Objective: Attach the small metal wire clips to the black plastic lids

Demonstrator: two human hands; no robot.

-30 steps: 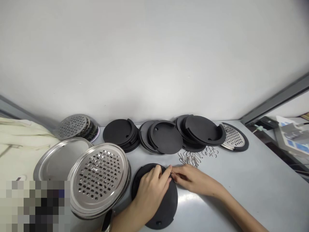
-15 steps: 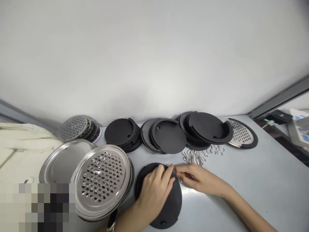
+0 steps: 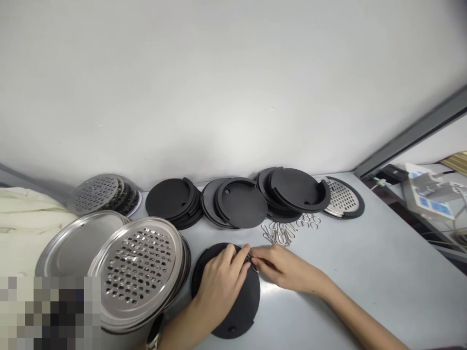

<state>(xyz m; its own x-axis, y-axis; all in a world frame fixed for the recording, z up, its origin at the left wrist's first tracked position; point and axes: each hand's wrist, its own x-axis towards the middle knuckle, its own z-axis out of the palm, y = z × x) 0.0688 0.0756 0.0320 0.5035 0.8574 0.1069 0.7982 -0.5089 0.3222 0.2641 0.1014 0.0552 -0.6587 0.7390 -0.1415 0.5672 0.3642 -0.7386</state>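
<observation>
A round black disc [image 3: 237, 311] lies on the table in front of me, with a raised rim along part of its edge and a small knob near its lower end. Across its upper part rests my left hand [image 3: 222, 279], thumb and fingers closed at the disc's upper right edge. My right hand [image 3: 286, 266] pinches a small metal wire loop [image 3: 256, 270] at that same edge. The fingertips of both hands nearly meet there and partly hide the loop. Just beyond my right hand lies a pile of metal wire hooks [image 3: 280, 234], with several metal rings [image 3: 309, 221] beside it.
Stacked perforated metal grater plates [image 3: 136, 272] stand to the left, beside plain metal plates [image 3: 78, 243]. Along the wall are several stacks of black discs [image 3: 242, 204]. A grater plate in a black holder [image 3: 343, 197] lies at the back right. Pale fabric [image 3: 25, 228] is far left.
The view has turned slightly right, so everything sits further left. My hands keep to the same disc edge, and more of the wire loop shows below my right fingertips.
</observation>
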